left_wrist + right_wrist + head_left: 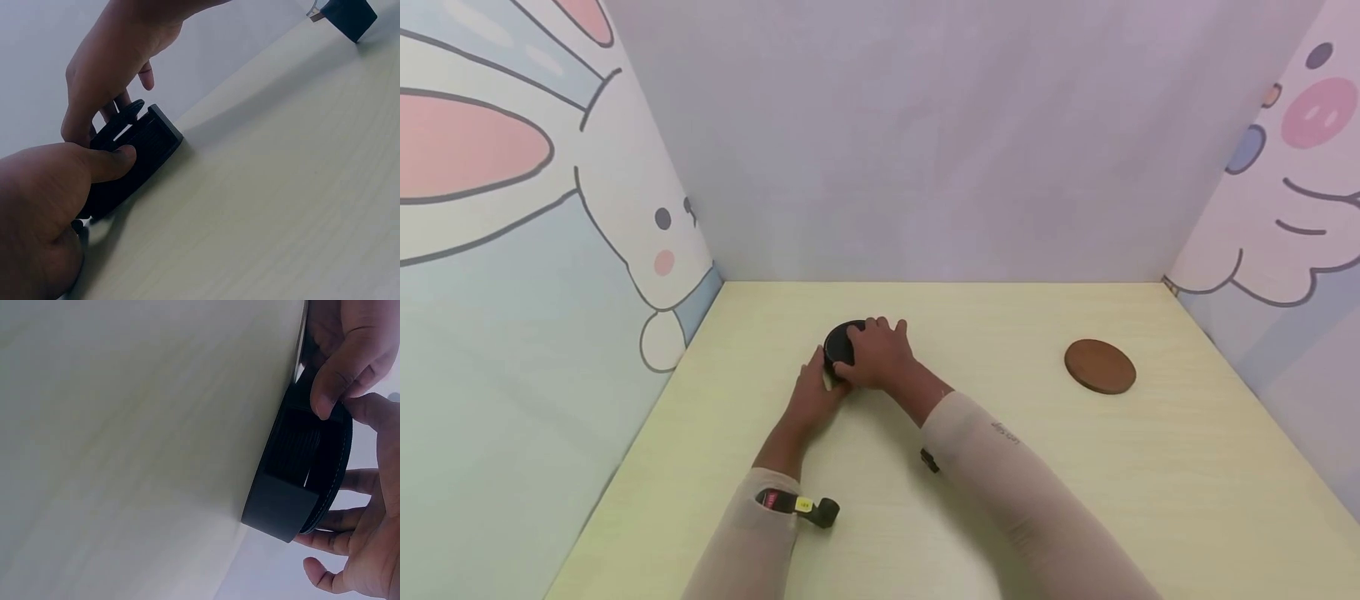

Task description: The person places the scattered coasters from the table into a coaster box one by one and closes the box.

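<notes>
A black round coaster holder [279, 500] with slotted sides stands low on the table, left of the middle. My left hand [811, 404] grips its near left side, with the thumb [112, 162] laid across the wall. Over the holder's top lies a black coaster [841, 343], a thin disc with a stitched edge that shows in the right wrist view. The coaster tilts up a little at one side in the left wrist view. My right hand [880, 354] holds this disc from above, thumb at the near edge and fingers spread over it. The stack inside is mostly hidden.
A brown round coaster [1100, 367] lies flat at the right of the pale wooden table [1000, 333]. Walls with cartoon animals stand left and right, and a plain grey wall [925, 150] closes the back. A small camera [823, 512] sticks out from the left wrist.
</notes>
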A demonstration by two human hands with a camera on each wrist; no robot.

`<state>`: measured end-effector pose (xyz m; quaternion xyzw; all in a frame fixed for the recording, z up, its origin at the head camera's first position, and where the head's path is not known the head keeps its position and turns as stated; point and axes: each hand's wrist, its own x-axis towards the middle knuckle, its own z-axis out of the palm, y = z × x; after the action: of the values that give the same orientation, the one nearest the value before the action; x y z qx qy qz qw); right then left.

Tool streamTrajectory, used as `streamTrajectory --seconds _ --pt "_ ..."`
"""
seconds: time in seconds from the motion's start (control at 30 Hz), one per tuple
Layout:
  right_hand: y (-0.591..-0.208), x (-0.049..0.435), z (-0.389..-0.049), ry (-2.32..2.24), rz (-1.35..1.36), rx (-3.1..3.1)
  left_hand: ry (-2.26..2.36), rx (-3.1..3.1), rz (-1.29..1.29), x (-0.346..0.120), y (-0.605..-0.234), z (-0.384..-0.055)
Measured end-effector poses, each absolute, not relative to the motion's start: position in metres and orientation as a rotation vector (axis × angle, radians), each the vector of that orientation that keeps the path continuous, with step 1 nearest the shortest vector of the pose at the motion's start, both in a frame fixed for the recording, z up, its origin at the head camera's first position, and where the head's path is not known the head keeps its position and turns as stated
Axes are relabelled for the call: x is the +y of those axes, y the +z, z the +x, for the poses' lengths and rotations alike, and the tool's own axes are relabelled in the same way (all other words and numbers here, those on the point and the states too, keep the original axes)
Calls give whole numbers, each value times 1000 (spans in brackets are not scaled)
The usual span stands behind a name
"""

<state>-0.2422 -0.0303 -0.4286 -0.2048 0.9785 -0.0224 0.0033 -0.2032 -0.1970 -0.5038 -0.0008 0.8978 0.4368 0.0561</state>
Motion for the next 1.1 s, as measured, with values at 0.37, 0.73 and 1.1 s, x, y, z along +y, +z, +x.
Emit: streamTrajectory --seconds 0.37,0.73,1.1 --pt "-428 -28 -241 -49 -702 3105 1330 2726 4 -197 -503 -202" --pt "-427 -15 -244 -113 -635 3119 1321 2797 105 -197 -503 -203" --pt "-419 11 -247 -130 -587 3175 1312 2776 42 -196 -503 -201"
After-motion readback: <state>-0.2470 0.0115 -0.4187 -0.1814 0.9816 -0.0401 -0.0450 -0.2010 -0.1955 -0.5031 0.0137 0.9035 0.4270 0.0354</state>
